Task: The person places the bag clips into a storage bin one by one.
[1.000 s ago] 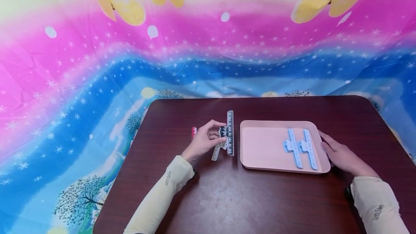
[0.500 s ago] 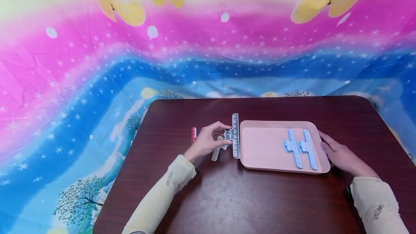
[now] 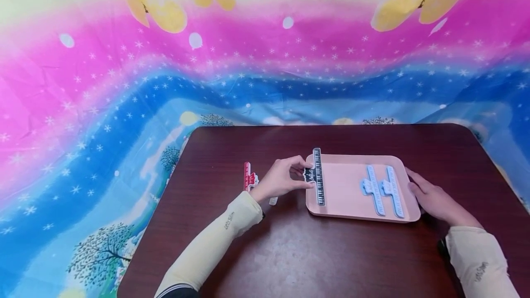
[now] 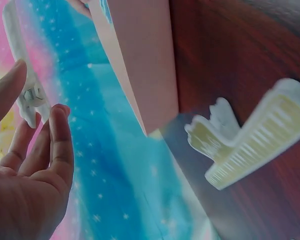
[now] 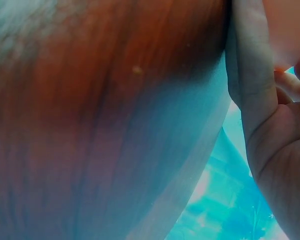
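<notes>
My left hand (image 3: 285, 178) pinches a black piano-keyboard clip (image 3: 318, 183) between thumb and fingertips, holding it over the left rim of the pink tray (image 3: 339, 187). From the left wrist, the same clip's white back (image 4: 15, 35) and its spring show. Two light-blue keyboard clips lie in the tray's right half, the nearer-to-middle blue clip (image 3: 375, 192) beside the other blue clip (image 3: 395, 192). My right hand (image 3: 434, 201) rests against the tray's right side, its fingers extended along the outer wall (image 5: 287, 25) in the right wrist view.
Left of the tray, a red keyboard clip (image 3: 247, 176) lies on the dark wooden table (image 3: 281, 252), partly behind my left hand. A cream-yellow clip (image 4: 255, 140) lies near it, mostly hidden in the head view. A printed cloth (image 3: 265, 86) hangs behind the table.
My left hand has carried the black clip rightward, from beside the tray to over its left rim. More of the red clip now shows. The right hand and tray have stayed put.
</notes>
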The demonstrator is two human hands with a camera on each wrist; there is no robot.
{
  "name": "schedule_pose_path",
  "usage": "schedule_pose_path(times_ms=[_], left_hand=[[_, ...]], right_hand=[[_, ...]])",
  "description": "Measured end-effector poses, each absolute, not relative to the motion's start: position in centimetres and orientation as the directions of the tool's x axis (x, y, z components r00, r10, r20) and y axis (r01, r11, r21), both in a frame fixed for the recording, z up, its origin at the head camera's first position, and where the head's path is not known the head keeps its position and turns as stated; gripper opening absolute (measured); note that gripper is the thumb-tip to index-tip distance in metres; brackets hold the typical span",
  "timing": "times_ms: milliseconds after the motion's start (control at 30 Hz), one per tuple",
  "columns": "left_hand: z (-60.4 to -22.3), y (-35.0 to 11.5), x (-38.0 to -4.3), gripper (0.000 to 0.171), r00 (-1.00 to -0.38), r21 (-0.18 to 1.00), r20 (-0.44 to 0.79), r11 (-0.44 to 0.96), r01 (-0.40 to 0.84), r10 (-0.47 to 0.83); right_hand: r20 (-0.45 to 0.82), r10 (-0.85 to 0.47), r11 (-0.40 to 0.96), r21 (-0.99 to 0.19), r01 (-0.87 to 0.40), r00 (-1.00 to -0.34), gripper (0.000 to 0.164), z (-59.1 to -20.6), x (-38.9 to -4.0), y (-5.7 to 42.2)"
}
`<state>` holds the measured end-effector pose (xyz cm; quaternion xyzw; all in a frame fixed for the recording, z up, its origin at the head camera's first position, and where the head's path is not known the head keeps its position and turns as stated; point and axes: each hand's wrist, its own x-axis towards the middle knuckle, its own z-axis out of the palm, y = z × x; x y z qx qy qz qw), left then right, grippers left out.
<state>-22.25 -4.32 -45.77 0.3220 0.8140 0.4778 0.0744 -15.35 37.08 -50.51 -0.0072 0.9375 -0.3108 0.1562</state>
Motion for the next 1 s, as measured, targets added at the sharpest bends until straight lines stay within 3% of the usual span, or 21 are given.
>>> schedule_pose_path(times_ms=[333,600,1000], left_hand=[[-45.8,-1.6,-22.7,0.043,-0.742,0.758,0.15,0.406,0.511,0.653],[-45.6,0.4,-23.1,0.044,-0.763,0.749,0.102,0.455,0.482,0.638],[-46.0,3.6,-23.4,0.044,-0.714,0.716,0.111,0.442,0.54,0.691]], right_hand=[[-0.283,-0.109,0.806,-0.587,0.082,-0.953,0.064,-50.6,-15.2,37.2],[-0.273,-0.115,0.811,-0.582,0.068,-0.955,0.064,-50.7,-15.4,37.1],[-0.256,-0.13,0.82,-0.57,0.041,-0.958,0.062,-50.4,-15.4,36.9]])
